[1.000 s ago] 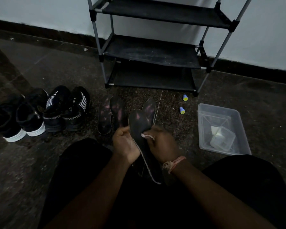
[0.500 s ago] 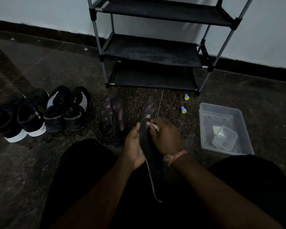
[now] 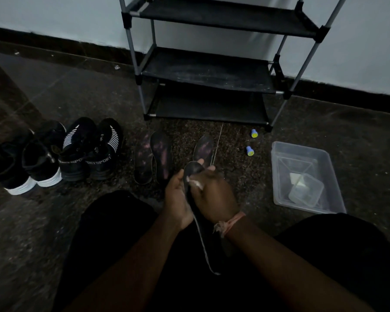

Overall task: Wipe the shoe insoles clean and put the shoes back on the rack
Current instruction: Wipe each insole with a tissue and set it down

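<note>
**Insole gripped and wiped in front of the rack**

Black three-shelf rack (image 3: 208, 70), grey metal poles, flat dusty fabric tiers, against the pale wall. Speckled dark stone floor (image 3: 54, 221) in front. Left of the rack: four black shoes (image 3: 61, 152) in a row, two white-soled, two striped. Right of the rack: clear plastic tub (image 3: 279, 176), rectangular, holding a smaller clear lidded box. In front of the rack: three flat worn insoles (image 3: 161, 156) on the floor. Nearer still, held insole (image 3: 193, 176), thin and edge-on, gripped by the left hand (image 3: 177, 199); right hand (image 3: 214, 194) curled over it, pinching a white wipe (image 3: 195, 183). Two small blue caps (image 3: 249, 150) by the rack's right foot.
</note>
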Available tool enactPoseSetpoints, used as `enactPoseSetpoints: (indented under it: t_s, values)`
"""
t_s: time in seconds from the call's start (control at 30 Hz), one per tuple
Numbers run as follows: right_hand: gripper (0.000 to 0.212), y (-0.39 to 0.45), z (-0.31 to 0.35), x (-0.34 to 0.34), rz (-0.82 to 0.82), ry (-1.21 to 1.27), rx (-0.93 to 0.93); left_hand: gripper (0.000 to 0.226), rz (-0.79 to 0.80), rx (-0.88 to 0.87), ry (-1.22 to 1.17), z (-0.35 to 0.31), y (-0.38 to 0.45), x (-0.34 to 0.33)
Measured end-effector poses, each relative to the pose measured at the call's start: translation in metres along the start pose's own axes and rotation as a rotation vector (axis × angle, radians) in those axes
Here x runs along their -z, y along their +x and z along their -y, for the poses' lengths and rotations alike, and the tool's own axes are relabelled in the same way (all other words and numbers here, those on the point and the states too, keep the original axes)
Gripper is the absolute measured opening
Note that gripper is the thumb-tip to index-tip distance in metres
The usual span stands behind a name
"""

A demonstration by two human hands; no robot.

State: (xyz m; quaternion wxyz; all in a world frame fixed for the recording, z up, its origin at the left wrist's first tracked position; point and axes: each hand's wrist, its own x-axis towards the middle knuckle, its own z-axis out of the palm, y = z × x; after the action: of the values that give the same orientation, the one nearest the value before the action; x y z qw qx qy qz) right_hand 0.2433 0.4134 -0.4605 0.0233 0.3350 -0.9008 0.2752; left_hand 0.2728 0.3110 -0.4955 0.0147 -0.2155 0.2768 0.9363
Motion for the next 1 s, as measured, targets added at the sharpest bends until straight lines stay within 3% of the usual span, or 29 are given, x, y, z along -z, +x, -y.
enactPoseSetpoints:
  t_s: [0.07,0.2,0.37,0.53,0.7,0.87,1.0]
  values:
    - [0.019,0.002,0.0,0.002,0.031,-0.003,0.028,0.055,0.001,-0.005,-0.012,-0.003,0.003,0.002]
    - [0.022,0.022,-0.024,0.008,-0.158,-0.055,-0.19,0.05,0.037,0.014,0.001,-0.002,0.005,0.0]
    - [0.017,0.011,-0.006,-0.003,0.03,-0.003,0.039,0.055,-0.029,-0.005,-0.039,-0.003,0.013,0.006]
    - [0.019,0.043,-0.04,0.003,-0.206,-0.012,-0.218,0.047,0.003,0.03,0.009,0.001,0.028,0.005]
    - [0.023,0.036,-0.025,-0.02,0.036,-0.08,0.061,0.054,-0.008,0.051,-0.019,0.0,0.045,0.011]
    - [0.022,0.071,-0.063,-0.004,-0.175,-0.05,-0.14,0.048,0.02,0.074,0.063,-0.007,0.074,0.002]
    - [0.027,0.059,-0.054,-0.024,0.041,-0.028,-0.038,0.055,-0.008,0.085,0.086,0.001,0.09,0.008]
